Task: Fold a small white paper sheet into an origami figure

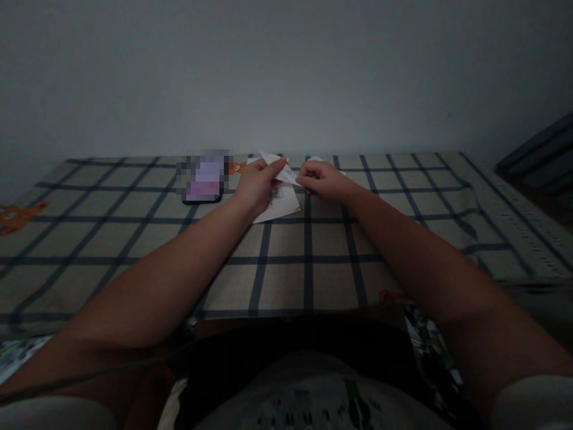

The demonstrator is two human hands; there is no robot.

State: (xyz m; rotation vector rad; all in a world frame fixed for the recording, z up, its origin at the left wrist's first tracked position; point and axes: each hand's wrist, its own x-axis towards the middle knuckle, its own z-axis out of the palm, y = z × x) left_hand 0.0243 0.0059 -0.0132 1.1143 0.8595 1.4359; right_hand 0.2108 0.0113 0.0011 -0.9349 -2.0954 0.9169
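A folded piece of white paper [286, 173] is held up between my two hands. My left hand [259, 184] grips it with the thumb on top and the fingers curled beneath. At its pointed right end, my right hand [320, 179] pinches the tip between thumb and fingers. Under my left hand lies a white sheet with printing [282, 204], flat on the cloth and partly covered by the hand. Another bit of white paper [316, 159] shows just behind my right hand, mostly hidden.
A phone [206, 178] with a blurred screen lies left of my hands. The checked tablecloth [286, 280] with orange bear prints covers the table, which meets a plain wall [286, 77] at the back. A dark striped object [541, 155] stands beyond the right edge.
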